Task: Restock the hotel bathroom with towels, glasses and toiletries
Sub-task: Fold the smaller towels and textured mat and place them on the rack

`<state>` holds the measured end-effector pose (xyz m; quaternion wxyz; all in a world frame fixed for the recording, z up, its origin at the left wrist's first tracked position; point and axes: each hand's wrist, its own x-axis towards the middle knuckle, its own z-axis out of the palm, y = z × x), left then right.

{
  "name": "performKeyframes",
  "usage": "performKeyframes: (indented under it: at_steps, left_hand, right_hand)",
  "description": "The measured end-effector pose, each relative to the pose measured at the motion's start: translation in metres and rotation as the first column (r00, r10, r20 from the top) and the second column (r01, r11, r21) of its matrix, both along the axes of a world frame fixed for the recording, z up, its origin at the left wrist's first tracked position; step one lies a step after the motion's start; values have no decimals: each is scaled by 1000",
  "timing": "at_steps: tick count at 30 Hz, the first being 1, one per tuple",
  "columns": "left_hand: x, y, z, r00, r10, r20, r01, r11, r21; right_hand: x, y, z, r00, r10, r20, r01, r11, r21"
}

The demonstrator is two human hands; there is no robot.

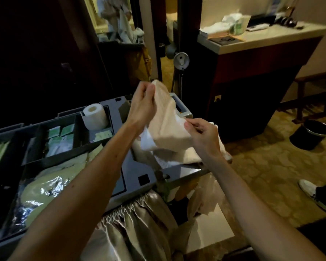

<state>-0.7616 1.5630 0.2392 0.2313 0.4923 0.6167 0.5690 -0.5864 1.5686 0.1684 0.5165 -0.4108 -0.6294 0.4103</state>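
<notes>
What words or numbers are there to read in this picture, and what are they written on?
Nothing here can be read.
Green packets in the cart tray: print too blurred.
Dark card on the counter: pale marks, too blurred.
Blue sign at the counter's back: too small, blurred.
Towel: no writing shows.

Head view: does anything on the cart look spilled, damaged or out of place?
Nothing looks spilled or damaged. The left hand and right hand hold a towel over the cart; crumpled towels beneath overhang its right edge.
</notes>
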Motion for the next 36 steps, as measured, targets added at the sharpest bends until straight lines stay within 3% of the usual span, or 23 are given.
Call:
performKeyframes:
  at_steps: [5, 9, 16, 24, 27, 29, 33, 36]
  left_hand:
    - [15, -53, 68, 1000, -5, -11, 7, 984, 179]
    - [43, -107, 113, 997, -76, 6, 71, 952, 297]
    - [88, -215, 174, 999, -43, 28, 26, 892, 451]
    - [110, -325, 182, 975, 111, 193, -190, 863, 468]
    - [112, -357, 167, 961, 136, 239, -224, 894, 388]
    - [115, -379, 151, 961, 150, 233, -225, 912, 343]
    - [121, -430, 111, 958, 223, 182, -264, 931, 252]
    - [121, -476, 81, 961, 220, 169, -251, 947, 198]
  right_hand:
    - [11, -34, 49, 948, 121, -293, -133, 991, -20]
    - [15, -69, 96, 876, 235, -421, -240, 970, 42]
    - [38, -166, 158, 645, 467, -604, -488, 861, 145]
    - [61, -257, 170, 531, 665, -526, -673, 708, 215]
    - [65, -289, 155, 552, 712, -433, -711, 674, 202]
    - [69, -307, 142, 554, 761, -339, -760, 628, 168]
    - [77, -339, 114, 464, 868, -175, -880, 474, 20]
    - [73, -373, 95, 504, 844, -183, -863, 489, -126]
